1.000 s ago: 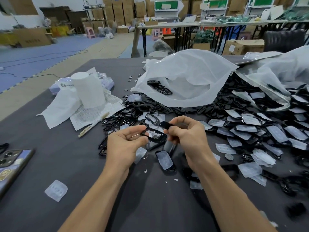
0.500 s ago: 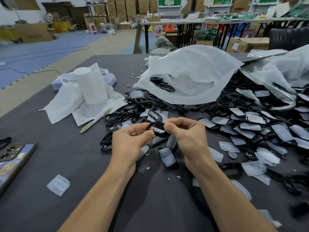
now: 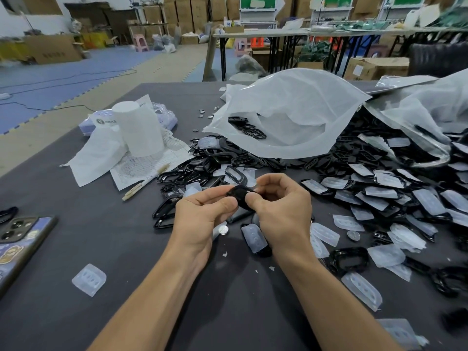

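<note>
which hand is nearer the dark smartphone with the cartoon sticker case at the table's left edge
Left. The left hand sits to the right of the dark smartphone; the right hand lies further right, beyond it. Both pinch one small black plastic part.

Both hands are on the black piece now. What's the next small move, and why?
Probably press both thumbs inward to seat the black piece. The left hand and the right hand each pinch it from opposite sides above the table, thumbs nearly meeting on it; whether it has fully closed cannot be told.
</note>
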A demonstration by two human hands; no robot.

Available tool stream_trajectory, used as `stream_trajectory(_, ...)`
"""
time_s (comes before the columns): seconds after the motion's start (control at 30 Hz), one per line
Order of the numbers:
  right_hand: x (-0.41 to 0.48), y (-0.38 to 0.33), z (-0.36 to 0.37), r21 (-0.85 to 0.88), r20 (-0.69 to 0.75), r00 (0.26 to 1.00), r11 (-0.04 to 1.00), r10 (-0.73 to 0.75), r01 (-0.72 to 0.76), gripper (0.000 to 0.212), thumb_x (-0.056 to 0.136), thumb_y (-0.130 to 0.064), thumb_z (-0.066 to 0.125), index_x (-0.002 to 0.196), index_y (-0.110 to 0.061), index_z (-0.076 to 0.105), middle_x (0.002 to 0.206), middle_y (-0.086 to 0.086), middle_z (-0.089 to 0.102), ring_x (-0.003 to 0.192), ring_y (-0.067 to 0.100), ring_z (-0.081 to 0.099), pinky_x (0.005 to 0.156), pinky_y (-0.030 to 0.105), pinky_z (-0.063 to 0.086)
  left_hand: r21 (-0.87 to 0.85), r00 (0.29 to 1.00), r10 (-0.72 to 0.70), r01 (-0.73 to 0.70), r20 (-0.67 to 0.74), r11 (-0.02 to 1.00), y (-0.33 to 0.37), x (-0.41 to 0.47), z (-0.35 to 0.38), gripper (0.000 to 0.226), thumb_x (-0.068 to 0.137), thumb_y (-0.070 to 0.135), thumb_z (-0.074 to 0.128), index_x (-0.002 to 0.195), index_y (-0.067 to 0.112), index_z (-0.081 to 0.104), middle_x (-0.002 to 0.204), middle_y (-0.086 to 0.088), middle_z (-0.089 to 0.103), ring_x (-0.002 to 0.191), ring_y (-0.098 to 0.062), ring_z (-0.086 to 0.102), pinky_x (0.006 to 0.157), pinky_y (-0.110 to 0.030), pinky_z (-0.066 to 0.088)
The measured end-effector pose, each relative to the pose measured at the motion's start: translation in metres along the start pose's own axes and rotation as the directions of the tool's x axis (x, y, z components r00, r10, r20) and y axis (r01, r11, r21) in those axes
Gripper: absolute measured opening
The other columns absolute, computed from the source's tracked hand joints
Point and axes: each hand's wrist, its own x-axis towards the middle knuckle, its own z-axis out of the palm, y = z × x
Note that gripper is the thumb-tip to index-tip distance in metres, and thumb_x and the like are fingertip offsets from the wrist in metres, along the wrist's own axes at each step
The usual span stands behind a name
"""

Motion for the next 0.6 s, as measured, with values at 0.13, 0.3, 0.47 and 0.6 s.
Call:
stream_trajectory(0.13, -0.001, 0.001, -0.001, -0.027, 0.048, 0.999, 1.000, 0.006, -0.004, 0.023, 0.076, -0.001, 0.082, 0.076, -0.023, 0.074, 0.070, -0.008, 0.074, 0.062, 0.003, 0.067, 0.060, 0.024, 0.058, 0.088, 0.999, 0.030, -0.028, -0.026, 0.996, -0.001, -0.001, 0.002, 0.024, 0.087, -0.004, 0.074, 0.085, 0.017, 0.085, 0.081, -0.008, 0.079, 0.063, -0.014, 0.069, 0.062, -0.022, 0.059)
stream_trajectory(0.3, -0.006, 0.003, 0.004, -0.103, 0.035, 0.999, 0.994, -0.034, 0.037, 0.020, 0.075, -0.005, 0.080, 0.069, -0.023, 0.073, 0.065, -0.011, 0.072, 0.059, 0.004, 0.066, 0.060, 0.015, 0.053, 0.170, 0.995, -0.023, 0.040, -0.101, 0.985, -0.010, 0.000, 0.004, 0.017, 0.091, 0.003, 0.073, 0.102, 0.015, 0.079, 0.072, -0.008, 0.074, 0.057, -0.015, 0.066, 0.055, -0.026, 0.054)
stream_trajectory(0.47, -0.015, 0.004, 0.010, -0.149, 0.092, 0.986, 0.977, -0.142, 0.154, 0.024, 0.080, -0.005, 0.078, 0.071, -0.026, 0.071, 0.067, -0.015, 0.071, 0.062, 0.003, 0.066, 0.060, 0.009, 0.048, 0.337, 0.991, 0.112, -0.080, -0.075, 0.938, -0.008, 0.004, -0.003, 0.020, 0.091, 0.008, 0.073, 0.081, 0.020, 0.083, 0.072, -0.012, 0.077, 0.059, -0.021, 0.071, 0.057, -0.034, 0.062)
stream_trajectory(0.6, -0.010, 0.000, 0.007, -0.263, 0.127, 0.972, 0.938, -0.200, 0.227, 0.017, 0.089, -0.014, 0.073, 0.080, -0.028, 0.074, 0.072, -0.021, 0.071, 0.071, 0.000, 0.068, 0.067, 0.013, 0.051, 0.299, 0.955, 0.184, -0.110, -0.231, 0.948, 0.001, 0.013, -0.013, 0.030, 0.090, 0.001, 0.072, 0.076, 0.025, 0.083, 0.072, -0.009, 0.078, 0.062, -0.022, 0.075, 0.057, -0.032, 0.061)
